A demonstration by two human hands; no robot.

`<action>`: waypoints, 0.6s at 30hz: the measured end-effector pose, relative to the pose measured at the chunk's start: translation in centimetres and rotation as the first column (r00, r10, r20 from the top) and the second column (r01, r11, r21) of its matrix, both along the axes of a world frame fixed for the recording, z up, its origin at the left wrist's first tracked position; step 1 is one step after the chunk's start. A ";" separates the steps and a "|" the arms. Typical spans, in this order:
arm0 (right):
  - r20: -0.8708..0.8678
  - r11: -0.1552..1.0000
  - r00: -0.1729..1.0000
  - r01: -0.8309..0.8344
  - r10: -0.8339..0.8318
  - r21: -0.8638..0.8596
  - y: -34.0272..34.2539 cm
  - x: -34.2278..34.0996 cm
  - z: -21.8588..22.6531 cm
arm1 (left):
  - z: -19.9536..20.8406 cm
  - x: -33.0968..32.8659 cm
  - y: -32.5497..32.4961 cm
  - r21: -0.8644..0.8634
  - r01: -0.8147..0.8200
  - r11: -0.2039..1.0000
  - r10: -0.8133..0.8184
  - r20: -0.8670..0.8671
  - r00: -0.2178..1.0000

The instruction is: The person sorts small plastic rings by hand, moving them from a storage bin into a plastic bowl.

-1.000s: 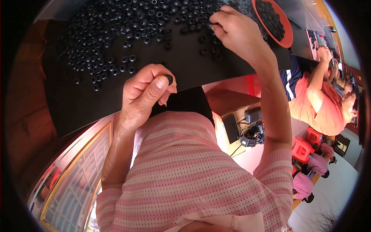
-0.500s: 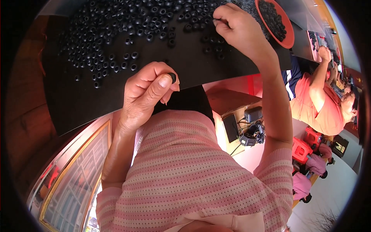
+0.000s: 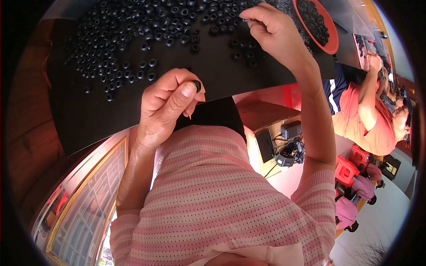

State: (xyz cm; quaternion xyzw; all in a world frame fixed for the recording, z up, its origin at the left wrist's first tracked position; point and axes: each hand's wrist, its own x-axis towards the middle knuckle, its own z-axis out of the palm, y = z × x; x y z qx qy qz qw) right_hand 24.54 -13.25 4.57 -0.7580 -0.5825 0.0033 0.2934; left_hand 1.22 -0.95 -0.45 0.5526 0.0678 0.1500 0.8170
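We found loose black rings (image 3: 146, 26) scattered across the surface (image 3: 97, 119). The left hand (image 3: 171, 97) had its grip closed on a small black piece (image 3: 198, 86); we could not tell whether the right hand (image 3: 273, 29), near an orange bowl (image 3: 332, 46), gripped anything.

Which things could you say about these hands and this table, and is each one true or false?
1. The left hand holds a small black piece. True.
2. Loose black beads lie on the dark table. True.
3. The orange bowl is empty. False: dark pieces lie in it.
4. The right hand is nearer the orange bowl than the left hand is. True.
5. The person's top is plain green. False: it has pink and cream stripes.
6. Both hands wear gloves. False: both are bare.
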 end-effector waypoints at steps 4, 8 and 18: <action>-0.081 0.999 0.995 0.053 -0.052 0.000 -0.5 0.5 -1.9 | 0.0 0.0 0.0 -0.004 -0.003 1.000 0.003 -0.004 1.000; -0.197 0.994 0.974 0.109 -0.110 -0.015 -0.2 0.2 -2.3 | 0.1 0.0 0.0 -0.025 -0.004 1.000 0.004 0.000 1.000; -0.035 0.996 0.999 -0.013 0.016 0.084 0.7 -0.5 -0.4 | 0.0 0.0 0.0 -0.029 -0.022 0.999 0.022 0.003 1.000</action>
